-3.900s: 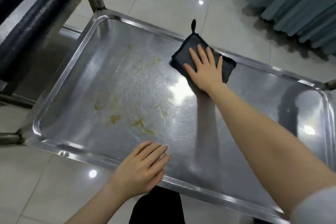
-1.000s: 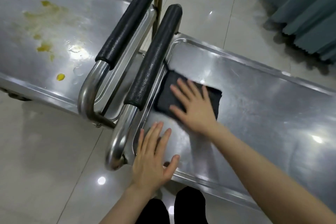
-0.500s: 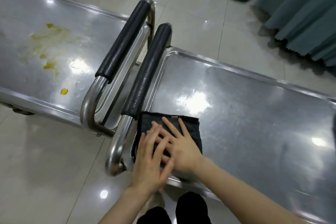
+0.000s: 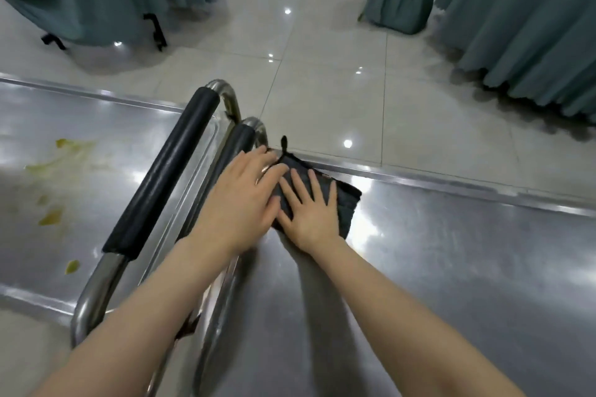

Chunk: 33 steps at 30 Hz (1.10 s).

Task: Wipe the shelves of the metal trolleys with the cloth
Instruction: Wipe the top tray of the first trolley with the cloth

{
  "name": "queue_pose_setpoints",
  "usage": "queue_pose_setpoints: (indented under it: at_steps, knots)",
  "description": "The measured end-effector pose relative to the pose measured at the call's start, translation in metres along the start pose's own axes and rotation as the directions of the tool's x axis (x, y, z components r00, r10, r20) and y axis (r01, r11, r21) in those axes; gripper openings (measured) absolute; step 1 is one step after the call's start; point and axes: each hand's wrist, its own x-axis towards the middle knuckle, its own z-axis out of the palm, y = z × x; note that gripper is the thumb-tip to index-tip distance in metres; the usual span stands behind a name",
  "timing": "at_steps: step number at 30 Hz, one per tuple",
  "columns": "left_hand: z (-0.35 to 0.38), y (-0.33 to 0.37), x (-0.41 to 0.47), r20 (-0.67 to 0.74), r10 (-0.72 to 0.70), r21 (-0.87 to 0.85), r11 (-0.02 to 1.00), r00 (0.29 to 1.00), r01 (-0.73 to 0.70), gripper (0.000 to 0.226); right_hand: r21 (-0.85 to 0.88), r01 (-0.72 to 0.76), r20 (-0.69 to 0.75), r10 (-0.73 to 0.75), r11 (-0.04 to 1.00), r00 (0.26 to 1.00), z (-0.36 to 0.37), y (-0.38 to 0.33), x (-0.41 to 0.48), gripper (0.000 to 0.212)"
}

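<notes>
On the right trolley's shelf (image 4: 451, 267), at the far corner by its handle (image 4: 241, 141), we press the cloth (image 4: 346, 203) flat.

From the left: the left trolley's shelf (image 4: 106, 235) carries yellow smears (image 4: 51, 217) that are not yet wiped, and beside it stands its padded handle (image 4: 161, 184). Our left hand (image 4: 245, 200) lies flat with straight fingers on the cloth's left edge. Our right hand (image 4: 311, 213) lies touching it, fingers spread and straight, on the cloth's middle. Neither hand grips. Half a second ago the cloth sat at this shelf's near corner under our stacked hands; it has since been pushed along the handle end to the far rim. We judge that strip wiped. This shelf shows no smears, so the stained left shelf is what remains.
</notes>
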Motion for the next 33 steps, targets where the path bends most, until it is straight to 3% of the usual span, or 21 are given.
queue_pose_setpoints:
  at_steps: [3, 6, 10, 13, 16, 18, 22, 24, 27, 29, 33]
  knots:
    - [0.004, -0.013, 0.018, 0.109, 0.046, 0.098, 0.994, 0.993, -0.057, 0.046, -0.021, 0.144, 0.057, -0.143, 0.989, 0.988, -0.006, -0.011, 0.036, 0.074]
    - [0.007, -0.014, 0.032, 0.19, 0.065, 0.153, 0.984, 0.98, -0.095, 0.047, -0.005, 0.141, 0.012, -0.141, 0.99, 0.99, -0.006, 0.005, 0.03, 0.072]
    - [0.015, -0.007, 0.034, 0.279, 0.08, 0.206, 0.968, 0.957, -0.141, 0.05, 0.017, -0.09, -0.092, 0.091, 0.996, 0.992, -0.006, 0.089, -0.018, 0.068]
    - [0.016, -0.009, 0.034, 0.29, 0.047, 0.208, 0.972, 0.956, -0.111, 0.056, 0.018, -0.285, -0.088, 0.286, 0.958, 0.954, -0.014, 0.153, -0.052, 0.069]
    - [0.016, -0.01, 0.035, 0.278, 0.036, 0.175, 0.981, 0.96, -0.088, 0.058, 0.025, -0.377, -0.076, 0.378, 0.926, 0.923, -0.014, 0.152, -0.05, 0.067]
    - [0.016, -0.008, 0.034, 0.266, 0.036, 0.153, 0.985, 0.963, -0.079, 0.058, 0.021, -0.292, -0.086, 0.293, 0.956, 0.952, -0.013, 0.117, -0.026, 0.067]
    - [0.017, -0.006, 0.033, 0.196, 0.018, 0.115, 0.993, 0.98, -0.041, 0.052, -0.087, 0.11, -0.01, -0.111, 0.99, 0.994, -0.004, 0.019, 0.037, 0.07]
    - [0.017, -0.007, 0.033, 0.151, -0.009, 0.075, 0.997, 0.988, -0.003, 0.051, -0.105, 0.161, 0.027, -0.159, 0.981, 0.987, -0.005, -0.004, 0.053, 0.07]
    - [0.014, -0.008, 0.034, 0.135, -0.027, 0.03, 0.999, 0.991, 0.023, 0.056, -0.062, 0.165, -0.007, -0.166, 0.984, 0.986, -0.008, 0.023, 0.037, 0.068]
    - [0.014, -0.006, 0.034, 0.145, -0.021, 0.053, 0.998, 0.989, 0.013, 0.058, -0.036, 0.09, -0.049, -0.092, 0.995, 0.995, -0.01, 0.069, 0.006, 0.068]
    - [0.015, -0.004, 0.034, 0.166, -0.05, 0.086, 0.996, 0.985, 0.036, 0.062, 0.004, -0.245, -0.082, 0.245, 0.969, 0.966, -0.016, 0.19, -0.07, 0.07]
